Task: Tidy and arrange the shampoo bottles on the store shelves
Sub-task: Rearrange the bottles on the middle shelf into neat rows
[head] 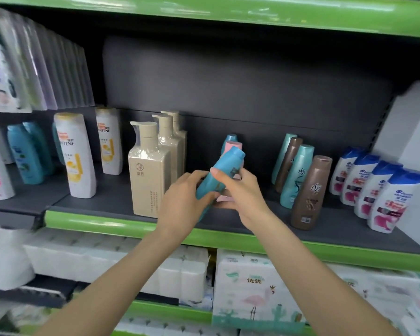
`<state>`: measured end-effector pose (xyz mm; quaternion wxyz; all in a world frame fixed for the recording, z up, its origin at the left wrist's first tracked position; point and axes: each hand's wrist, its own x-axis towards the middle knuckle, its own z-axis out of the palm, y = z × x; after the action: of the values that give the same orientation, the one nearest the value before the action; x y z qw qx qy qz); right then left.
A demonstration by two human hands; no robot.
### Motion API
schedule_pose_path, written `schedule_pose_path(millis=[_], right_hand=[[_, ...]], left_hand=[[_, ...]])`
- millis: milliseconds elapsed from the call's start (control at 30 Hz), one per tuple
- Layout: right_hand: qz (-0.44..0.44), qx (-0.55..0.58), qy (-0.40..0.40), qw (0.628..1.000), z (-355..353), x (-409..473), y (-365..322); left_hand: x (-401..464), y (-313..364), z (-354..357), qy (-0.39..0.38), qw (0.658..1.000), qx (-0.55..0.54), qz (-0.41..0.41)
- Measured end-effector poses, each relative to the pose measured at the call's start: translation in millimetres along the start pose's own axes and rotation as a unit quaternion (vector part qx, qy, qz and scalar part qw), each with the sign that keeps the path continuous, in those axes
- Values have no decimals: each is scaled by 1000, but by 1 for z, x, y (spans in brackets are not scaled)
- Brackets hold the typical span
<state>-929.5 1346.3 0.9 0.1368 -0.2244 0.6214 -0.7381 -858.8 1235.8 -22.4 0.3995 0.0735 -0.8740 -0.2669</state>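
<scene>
- Shelf: I judge the tidying partway done; the beige pump bottles stand in line, gaps remain.
- Blue bottle: tilted, off the shelf.
- My left hand and right hand: both grips clamped on it.

Pump bottles left of held bottle, tissue packs below shelf

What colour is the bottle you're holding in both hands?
The bottle is blue all over, cap included, seen in the head view.
</scene>
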Motion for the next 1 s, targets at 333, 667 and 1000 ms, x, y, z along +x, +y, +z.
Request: schedule_pose_path(millis=[333, 667, 1000], right_hand=[[-14, 89, -2, 996, -17, -2, -12], [-50, 171, -70, 982, -23, -8, -9], [-47, 127, -48, 990, -29, -11, -1]], left_hand=[[0, -20, -23, -171, 973, -147, 37], [-1, -14, -28, -115, 975, -190, 2], [-11, -19, -34, -19, 995, -71, 64]])
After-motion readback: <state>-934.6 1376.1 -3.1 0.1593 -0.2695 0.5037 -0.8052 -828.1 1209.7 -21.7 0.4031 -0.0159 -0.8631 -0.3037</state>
